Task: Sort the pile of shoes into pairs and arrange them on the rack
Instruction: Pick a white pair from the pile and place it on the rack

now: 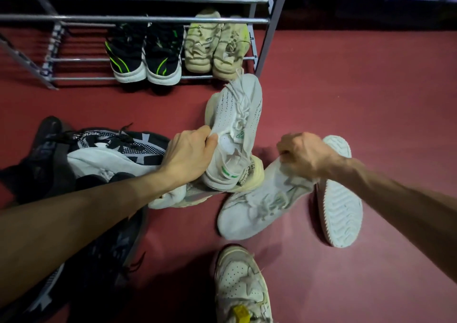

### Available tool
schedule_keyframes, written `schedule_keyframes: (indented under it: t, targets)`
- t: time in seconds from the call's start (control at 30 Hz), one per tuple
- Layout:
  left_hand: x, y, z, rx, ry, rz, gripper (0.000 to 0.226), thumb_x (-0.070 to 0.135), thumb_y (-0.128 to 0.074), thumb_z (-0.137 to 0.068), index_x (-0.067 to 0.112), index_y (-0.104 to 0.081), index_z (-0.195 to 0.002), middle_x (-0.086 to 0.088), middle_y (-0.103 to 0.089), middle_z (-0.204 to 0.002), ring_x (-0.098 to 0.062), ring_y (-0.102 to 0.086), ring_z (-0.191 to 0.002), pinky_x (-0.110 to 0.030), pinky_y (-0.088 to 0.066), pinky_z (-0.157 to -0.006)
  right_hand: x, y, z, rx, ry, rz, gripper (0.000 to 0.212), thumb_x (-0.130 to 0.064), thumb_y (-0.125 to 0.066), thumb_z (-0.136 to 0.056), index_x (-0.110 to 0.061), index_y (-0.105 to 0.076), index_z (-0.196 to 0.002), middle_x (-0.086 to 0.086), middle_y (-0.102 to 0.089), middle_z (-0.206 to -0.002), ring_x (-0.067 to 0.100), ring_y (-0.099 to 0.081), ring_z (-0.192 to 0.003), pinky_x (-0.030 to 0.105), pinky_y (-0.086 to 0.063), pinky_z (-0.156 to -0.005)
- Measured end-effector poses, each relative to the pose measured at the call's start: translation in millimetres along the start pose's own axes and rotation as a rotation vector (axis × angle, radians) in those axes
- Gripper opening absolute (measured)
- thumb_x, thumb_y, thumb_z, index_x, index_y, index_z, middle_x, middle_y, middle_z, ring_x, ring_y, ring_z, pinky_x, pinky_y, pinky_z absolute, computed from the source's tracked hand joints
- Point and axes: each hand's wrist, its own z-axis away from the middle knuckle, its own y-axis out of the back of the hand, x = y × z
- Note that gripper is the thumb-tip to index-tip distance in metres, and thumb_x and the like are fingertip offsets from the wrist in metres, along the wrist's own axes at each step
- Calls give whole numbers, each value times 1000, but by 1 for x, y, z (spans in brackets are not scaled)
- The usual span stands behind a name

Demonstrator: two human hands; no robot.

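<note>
My left hand [189,153] grips the collar of a white knit sneaker with green marks [235,125], whose toe points toward the rack. My right hand [305,154] grips the heel opening of its matching white sneaker [257,209], toe pointing toward me. On the lowest tier of the metal rack [133,20] stand a black-and-green pair [146,55] and a beige pair [215,48]. A heap of dark patterned and white shoes [103,154] lies under my left forearm.
A white shoe lies on its side showing its ribbed sole [342,199] beside my right wrist. Another worn white sneaker with a yellow tag [243,288] sits near the bottom edge. The floor is red. The rack's right leg [272,28] stands close to the held sneaker.
</note>
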Motion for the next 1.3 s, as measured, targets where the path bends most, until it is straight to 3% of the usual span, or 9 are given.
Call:
schedule_keyframes:
  t: [0.2, 0.3, 0.4, 0.57, 0.7, 0.87, 0.97, 1.07, 1.3]
  targets:
    - [11, -7, -11, 30, 38, 51, 36, 38, -33, -95, 14, -42, -69, -11, -56, -62, -40, -53, -62, -44, -47, -62, 52, 71, -5, 348, -98, 210, 13, -15, -59, -76, -6, -57, -67, 4, -48, -70, 32, -53, -70, 37, -46, -59]
    - [18, -6, -19, 73, 79, 91, 38, 35, -34, -97, 16, -37, -63, -7, -50, -58, -40, -53, -62, -44, -45, -61, 58, 83, 0, 615, -294, 147, 9, -9, -56, -74, -2, -57, -68, 11, -51, -69, 34, -51, -66, 36, -40, -57]
    - [24, -2, -29, 149, 91, 116, 37, 34, -33, -97, 15, -40, -66, -18, -57, -64, -42, -54, -63, -48, -47, -61, 46, 83, -7, 791, -533, -21, 12, -6, -50, -70, -1, -60, -71, 13, -56, -72, 34, -53, -66, 34, -38, -59]
    - [25, 12, -45, 269, 116, 132, 35, 30, -36, -97, 17, -35, -65, -20, -55, -68, -42, -51, -65, -41, -37, -60, 8, 71, -29, 663, -849, -414, 19, -11, -52, -80, -6, -69, -87, 23, -68, -88, 40, -60, -89, 34, -44, -75]
    - [8, 24, -39, 308, 116, 87, 35, 29, -38, -98, 11, -38, -69, -6, -46, -56, -35, -45, -59, -37, -29, -60, -16, 56, -41, 584, -963, -652, 16, -10, -52, -80, -8, -68, -82, 14, -58, -73, 32, -51, -75, 28, -37, -67]
    - [-6, 50, -38, 435, 133, 110, 37, 31, -36, -99, 4, -45, -75, -15, -56, -65, -38, -49, -65, -43, -40, -65, -42, 49, -57, 653, -891, -840, 19, -11, -50, -76, -12, -47, -58, 5, -51, -56, 26, -47, -62, 40, -48, -63]
    - [-9, 70, -45, 495, 155, 121, 40, 33, -35, -99, 2, -46, -77, -16, -55, -66, -40, -51, -68, -46, -42, -64, -55, 53, -68, 697, -825, -898, 22, -16, -52, -80, -14, -49, -58, 2, -56, -56, 26, -52, -61, 43, -53, -66]
    - [-8, 87, -56, 534, 200, 143, 39, 29, -37, -99, 6, -39, -68, -7, -44, -58, -31, -41, -60, -39, -31, -59, -67, 57, -82, 723, -805, -936, 19, -19, -53, -80, -14, -57, -61, 4, -64, -62, 32, -64, -70, 46, -56, -70]
    - [-10, 101, -68, 504, 278, 179, 41, 25, -40, -96, 7, -33, -60, -4, -36, -55, -23, -31, -58, -41, -25, -53, -76, 62, -92, 723, -837, -869, 20, -20, -53, -85, -13, -59, -67, 10, -68, -74, 32, -62, -76, 39, -52, -74]
